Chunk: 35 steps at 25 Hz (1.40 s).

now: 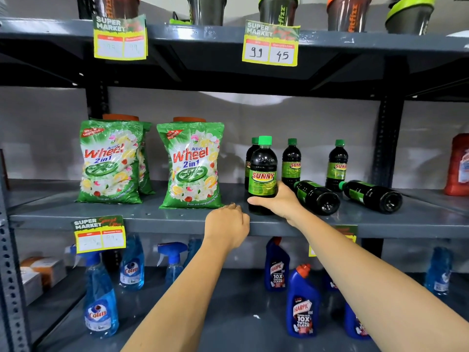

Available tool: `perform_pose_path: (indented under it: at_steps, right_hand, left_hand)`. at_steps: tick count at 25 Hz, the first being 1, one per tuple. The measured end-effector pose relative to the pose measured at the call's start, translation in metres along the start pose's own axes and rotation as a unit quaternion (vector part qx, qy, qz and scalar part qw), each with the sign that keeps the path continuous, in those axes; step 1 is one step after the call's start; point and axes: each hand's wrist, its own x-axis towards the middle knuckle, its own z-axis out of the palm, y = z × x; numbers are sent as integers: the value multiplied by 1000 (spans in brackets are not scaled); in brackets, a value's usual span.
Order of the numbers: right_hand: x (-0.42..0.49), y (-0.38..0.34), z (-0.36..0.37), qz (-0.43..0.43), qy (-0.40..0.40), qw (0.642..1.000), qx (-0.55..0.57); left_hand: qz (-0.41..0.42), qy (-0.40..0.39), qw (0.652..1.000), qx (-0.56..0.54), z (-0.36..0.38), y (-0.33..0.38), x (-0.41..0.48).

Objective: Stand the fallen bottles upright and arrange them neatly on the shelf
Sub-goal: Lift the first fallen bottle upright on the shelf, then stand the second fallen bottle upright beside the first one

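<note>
Now the front bottle [262,174] stands upright at the shelf [152,219] edge, the right hand [279,201] wrapped round its lower body. It looks full of dark liquid, so weighty, stiff and smooth; low on the label seems the steadiest hold. At three o'clock, two fallen bottles [317,196] [373,195] lie capped, apparently full. The left hand [227,224], loosely curled and holding nothing, rests at nine o'clock.

Grey metal shelving [177,219] stands against a pale grey wall [253,118].
</note>
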Motion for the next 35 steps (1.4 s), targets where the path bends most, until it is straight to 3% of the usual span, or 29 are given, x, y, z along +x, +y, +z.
perform_pose_path:
  at_steps: [10, 13, 15, 18, 19, 21, 23, 26, 29, 33, 35]
  right_hand:
    - [-17, -3, -7, -21, -27, 999, -6]
    - [-21, -5, -11, -50, -22, 998, 8]
    - [-22, -7, -21, -113, 90, 987, 70]
    - [-16, -10, -59, -182, 292, 925, 162]
    - [-11, -9, -72, -187, 325, 912, 166]
    - [0, -1, -96, -175, 347, 913, 125]
    - [14, 10, -115, -133, 332, 933, 50]
    - [35, 31, -136, -14, 245, 968, -57]
    - [48, 43, -139, 78, 120, 982, -125]
    - [55, 37, -135, 218, -68, 965, -130]
    - [62, 40, -137, 220, -69, 966, -118]
  left_hand:
    - [8, -2, 1000, 20, 5, -3, 3]
    - [8, 3, 1000, -17, 7, -3, 4]
    - [5, 39, 992, -119, 1, -3, 1]
    - [27, 237, 932, -272, -16, 5, -15]
    - [73, 284, 914, -280, -21, 15, -23]
    - [206, 262, 908, -255, -22, 48, -33]
    - [271, 167, 928, -194, -13, 84, -33]
    - [223, 73, 965, -115, 3, 110, -15]
    - [202, 119, 970, -63, 14, 114, -5]
    - [205, 117, 970, -51, 26, 116, -3]
    - [190, 115, 972, -70, 27, 116, -2]
